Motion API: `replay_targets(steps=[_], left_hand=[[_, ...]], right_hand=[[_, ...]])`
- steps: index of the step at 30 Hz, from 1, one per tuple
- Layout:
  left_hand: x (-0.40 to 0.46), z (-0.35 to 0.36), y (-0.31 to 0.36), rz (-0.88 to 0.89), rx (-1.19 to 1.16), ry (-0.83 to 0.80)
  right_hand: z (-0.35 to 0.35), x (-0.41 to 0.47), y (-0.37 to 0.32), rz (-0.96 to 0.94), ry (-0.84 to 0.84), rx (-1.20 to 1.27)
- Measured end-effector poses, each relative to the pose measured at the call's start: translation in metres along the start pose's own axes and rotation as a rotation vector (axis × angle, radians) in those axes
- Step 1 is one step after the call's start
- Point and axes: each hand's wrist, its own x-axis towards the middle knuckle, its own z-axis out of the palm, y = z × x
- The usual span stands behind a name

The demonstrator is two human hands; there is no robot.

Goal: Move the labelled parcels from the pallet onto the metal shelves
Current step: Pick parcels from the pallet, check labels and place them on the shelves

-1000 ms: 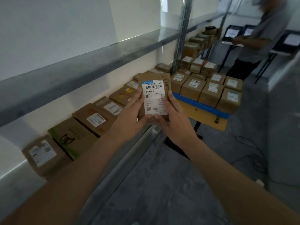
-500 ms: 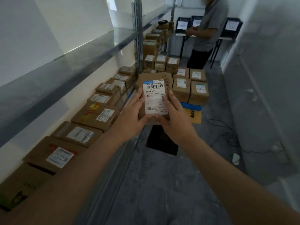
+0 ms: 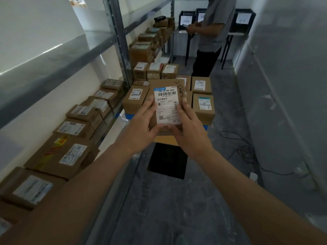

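While both hands grip it, the parcel point(image 3: 167, 103) sits mid-frame, label up: left hand point(image 3: 141, 129) clasps its 9 o'clock edge, right hand point(image 3: 190, 133) its 3 o'clock edge, thumbs under the near end. Pallet point(image 3: 203, 127) beyond, at 12 o'clock, carries several labelled boxes point(image 3: 203, 107), so plenty left. Lower metal shelf point(image 3: 104, 128), running 7 to 11 o'clock, already holds a row of shelved boxes point(image 3: 70, 128). Judged roughly midway. Bystander point(image 3: 210, 32) at 1 o'clock.

Grey concrete floor point(image 3: 169, 209), white wall point(image 3: 292, 68), dim light.
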Motion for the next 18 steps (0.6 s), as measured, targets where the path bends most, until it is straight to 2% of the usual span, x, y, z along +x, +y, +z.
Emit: replay_targets(steps=[12, 18], left_hand=[[0.128, 0.069, -0.017, -0.027, -0.011, -0.02], [0.195, 0.088, -0.044, -0.015, -0.06, -0.091]], right_hand=[[0.003, 0.1, 0.108, 0.024, -0.04, 0.021], [0.017, 0.156, 0.144, 0.067, -0.026, 0.023]])
